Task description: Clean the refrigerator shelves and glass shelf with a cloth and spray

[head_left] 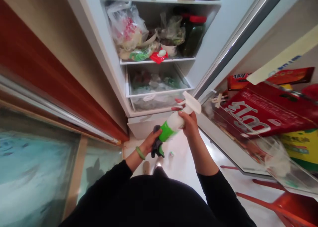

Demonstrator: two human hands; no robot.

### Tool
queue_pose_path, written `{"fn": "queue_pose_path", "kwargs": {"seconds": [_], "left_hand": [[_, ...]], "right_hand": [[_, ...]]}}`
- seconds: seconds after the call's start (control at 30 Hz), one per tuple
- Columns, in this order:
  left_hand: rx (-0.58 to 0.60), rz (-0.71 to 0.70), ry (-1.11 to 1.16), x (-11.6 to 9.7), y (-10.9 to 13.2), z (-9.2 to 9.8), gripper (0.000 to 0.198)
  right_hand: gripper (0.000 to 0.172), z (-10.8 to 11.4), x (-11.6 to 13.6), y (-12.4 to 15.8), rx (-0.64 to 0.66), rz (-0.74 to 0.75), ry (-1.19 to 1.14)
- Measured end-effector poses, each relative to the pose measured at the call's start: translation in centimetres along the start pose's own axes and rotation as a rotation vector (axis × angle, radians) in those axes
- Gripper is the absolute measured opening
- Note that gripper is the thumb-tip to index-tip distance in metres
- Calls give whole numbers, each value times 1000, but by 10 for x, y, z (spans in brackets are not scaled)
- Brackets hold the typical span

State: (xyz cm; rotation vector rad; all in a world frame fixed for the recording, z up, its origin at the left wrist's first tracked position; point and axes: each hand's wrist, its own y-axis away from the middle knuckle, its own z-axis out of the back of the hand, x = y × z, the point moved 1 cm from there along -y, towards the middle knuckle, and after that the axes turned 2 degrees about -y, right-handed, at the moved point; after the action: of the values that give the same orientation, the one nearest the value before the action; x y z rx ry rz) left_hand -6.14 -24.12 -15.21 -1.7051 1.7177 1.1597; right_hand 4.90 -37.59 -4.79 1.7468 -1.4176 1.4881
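Observation:
I stand in front of an open fridge (159, 65). My right hand (190, 122) grips the neck of a white spray bottle (175, 121) with a green label and a white trigger head pointing toward the fridge. My left hand (150, 142), with a green bangle at the wrist, is closed on a dark grey cloth (156, 144) and steadies the bottom of the bottle. Both hands hover just before the lower clear drawer (159, 88).
The shelves hold bagged food, a bowl and a dark jar with a red lid (195, 35). The open door (260, 121) on the right carries red boxes behind a clear rail. An orange stool (285, 204) stands low right. A glass panel (37, 167) lies at left.

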Motion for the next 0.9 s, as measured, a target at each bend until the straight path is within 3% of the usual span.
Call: {"fn": "queue_pose_path", "kwargs": {"seconds": [0.2,0.27,0.4,0.5,0.6,0.8,0.9], "left_hand": [[-15,11,-37,-14,-59,-1,62],[-134,-90,-135,-27,-78,2,59],[-516,-447,-447,-67,-107,17,42],[-611,-628,-595,-97,-115,27,34],[-661,-687,-683,-115,-115,34,30],[-700,-708,-791,-126,-116,44,24],[-686,-688,-790,-125,-117,50,24]], "right_hand": [[60,13,-17,-64,-37,18,73],[57,22,-24,-87,-51,53,156],[55,44,-41,-130,-82,120,293],[44,60,-59,-154,-153,109,365],[45,69,-77,-167,-159,32,423],[45,76,-87,-178,-198,77,326],[39,80,-87,-187,-195,86,419]]}}
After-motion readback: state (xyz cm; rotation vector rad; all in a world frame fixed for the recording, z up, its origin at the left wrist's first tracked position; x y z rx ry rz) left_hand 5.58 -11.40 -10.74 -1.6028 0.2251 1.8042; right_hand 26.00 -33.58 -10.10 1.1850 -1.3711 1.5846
